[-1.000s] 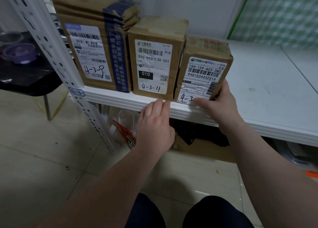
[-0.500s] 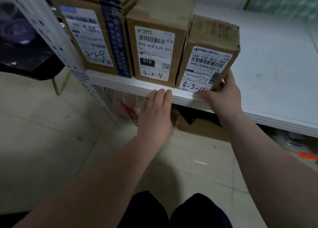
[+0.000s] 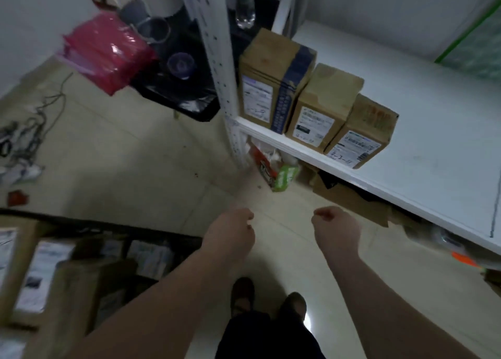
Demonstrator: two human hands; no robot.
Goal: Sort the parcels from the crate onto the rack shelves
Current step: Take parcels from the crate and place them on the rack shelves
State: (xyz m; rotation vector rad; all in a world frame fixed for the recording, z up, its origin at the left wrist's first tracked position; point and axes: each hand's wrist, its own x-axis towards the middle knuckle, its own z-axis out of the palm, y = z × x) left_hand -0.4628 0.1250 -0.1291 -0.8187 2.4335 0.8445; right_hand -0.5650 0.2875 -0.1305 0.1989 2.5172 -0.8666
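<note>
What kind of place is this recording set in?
Probably a small parcel storage or sorting room. Labelled cardboard parcels stand in a row on a white metal rack shelf, and a crate holding more boxes sits on the tiled floor.

White flat rack shelf (image 3: 412,109). Along front edge from left corner, upright, sides touching: tall blue-taped brown cardboard parcel (image 3: 267,79), medium brown cardboard parcel (image 3: 324,101), short brown cardboard parcel (image 3: 364,131). Labels face front.
</note>
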